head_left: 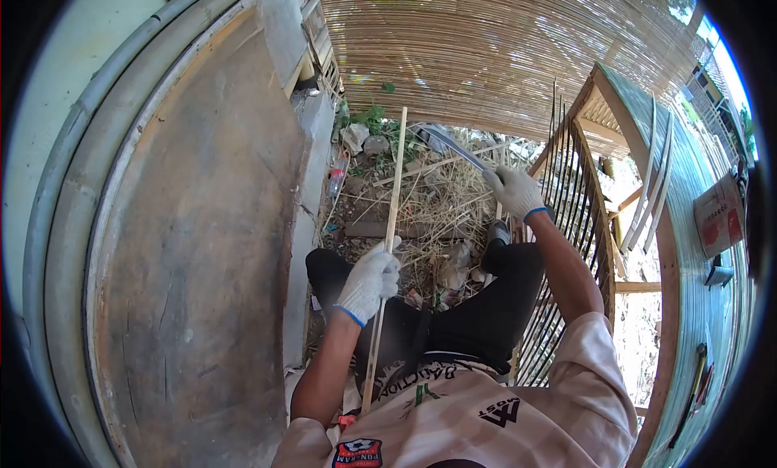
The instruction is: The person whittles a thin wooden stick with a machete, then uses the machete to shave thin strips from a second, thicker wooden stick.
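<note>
My left hand [372, 282], in a white knit glove with a blue cuff, is closed around a long, thin bamboo strip [396, 181]. The strip stands lengthwise in front of me, its lower end near my waist and its upper end above the littered ground. In a matching glove, my right hand [515, 191] grips a machete [455, 147], with the long grey blade pointing forward and to the left. Blade and strip are apart in this view. The machete's handle is mostly hidden inside my fist.
Straw-like bamboo scraps [433, 201] and stones [354, 136] cover the ground ahead. A large worn board [202, 249] stands at left, a slatted bamboo screen [486, 47] at the back. On the right are a rack of thin dark rods [571, 201] and a green-topped bench [688, 298].
</note>
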Available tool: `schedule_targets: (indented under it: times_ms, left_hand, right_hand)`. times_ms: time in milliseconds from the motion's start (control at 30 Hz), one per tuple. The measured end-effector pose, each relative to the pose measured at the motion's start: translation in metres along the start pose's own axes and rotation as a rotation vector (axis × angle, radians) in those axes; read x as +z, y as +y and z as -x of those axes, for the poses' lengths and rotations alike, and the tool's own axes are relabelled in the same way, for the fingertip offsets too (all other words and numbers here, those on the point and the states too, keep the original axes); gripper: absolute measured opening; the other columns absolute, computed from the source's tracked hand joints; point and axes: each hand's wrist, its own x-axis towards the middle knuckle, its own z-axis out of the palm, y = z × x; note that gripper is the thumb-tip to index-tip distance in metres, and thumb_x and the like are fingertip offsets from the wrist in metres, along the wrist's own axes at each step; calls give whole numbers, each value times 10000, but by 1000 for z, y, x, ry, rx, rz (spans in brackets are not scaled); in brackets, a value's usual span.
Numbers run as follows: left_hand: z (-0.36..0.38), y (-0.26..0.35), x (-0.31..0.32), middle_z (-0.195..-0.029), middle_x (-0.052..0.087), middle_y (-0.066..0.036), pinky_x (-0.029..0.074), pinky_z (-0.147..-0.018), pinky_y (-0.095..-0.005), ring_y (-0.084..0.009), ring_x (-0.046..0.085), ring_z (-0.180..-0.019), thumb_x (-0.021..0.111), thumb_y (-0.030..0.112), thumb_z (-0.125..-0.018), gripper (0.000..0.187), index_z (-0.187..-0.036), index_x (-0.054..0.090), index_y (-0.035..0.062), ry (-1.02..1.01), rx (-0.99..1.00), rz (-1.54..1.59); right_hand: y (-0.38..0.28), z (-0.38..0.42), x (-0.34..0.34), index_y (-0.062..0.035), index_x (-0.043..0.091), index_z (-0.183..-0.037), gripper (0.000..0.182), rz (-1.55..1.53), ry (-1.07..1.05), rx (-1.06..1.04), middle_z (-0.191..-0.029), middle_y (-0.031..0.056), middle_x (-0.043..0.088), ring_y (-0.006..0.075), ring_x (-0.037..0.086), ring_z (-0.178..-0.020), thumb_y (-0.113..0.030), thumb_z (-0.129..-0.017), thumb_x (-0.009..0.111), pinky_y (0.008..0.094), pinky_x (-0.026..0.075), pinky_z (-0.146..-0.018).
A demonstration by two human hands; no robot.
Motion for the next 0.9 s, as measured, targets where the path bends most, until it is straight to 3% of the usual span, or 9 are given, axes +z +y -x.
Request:
schedule_targets:
  times_ms: [167,267,467,567,667,767,900]
  left_hand:
    - [-23,-4,15,-737,485,32,256,-408,-233,-51,336,-476,480,110,-1047,436,-1483,479,114,-101,-98,99]
    - [-23,-3,24,-800,489,22,326,-451,-211,-48,392,-548,462,145,-1086,399,-1474,498,64,-118,-63,69]
    - [-22,-10,25,-807,499,31,365,-474,-228,-54,406,-561,506,80,-1059,372,-1429,539,87,47,81,15]
    - [-15,-7,30,-801,487,41,358,-472,-216,-44,404,-568,519,46,-1043,409,-1444,544,123,63,105,-17]
    - [-3,-3,34,-796,460,65,327,-461,-183,-11,379,-567,503,38,-1039,553,-1580,451,144,5,122,-57]
    - [-8,-6,31,-735,414,80,327,-450,-202,-19,371,-535,500,59,-1020,546,-1549,495,196,23,89,-46]
    - [-2,-4,30,-727,409,81,318,-441,-203,-19,358,-519,488,56,-1018,549,-1551,488,185,-1,75,-85]
  right_hand:
    - [-59,50,1,-88,681,-1110,558,-62,-112,-178,-808,221,723,439,720,-843,-621,-994,563,555,545,-782]
    - [-84,63,10,-95,682,-1143,550,-78,-134,-243,-810,215,729,428,727,-814,-612,-989,573,550,554,-759]
    - [-103,68,20,-127,691,-1160,575,-53,-111,-490,-802,189,738,399,735,-763,-658,-971,577,534,561,-677]
    - [-106,62,21,-142,693,-1164,568,-10,-162,-472,-809,190,738,402,733,-761,-662,-979,561,537,558,-674]
    - [-104,48,17,-154,696,-1169,558,-7,-197,-381,-819,191,739,402,733,-777,-661,-987,546,540,555,-686]
    - [-96,44,25,-150,702,-1154,558,19,-113,-434,-827,189,740,396,736,-797,-659,-989,543,538,556,-707]
    - [-75,19,17,-146,723,-1112,545,26,-43,-336,-807,165,740,378,738,-785,-647,-1000,541,521,562,-718]
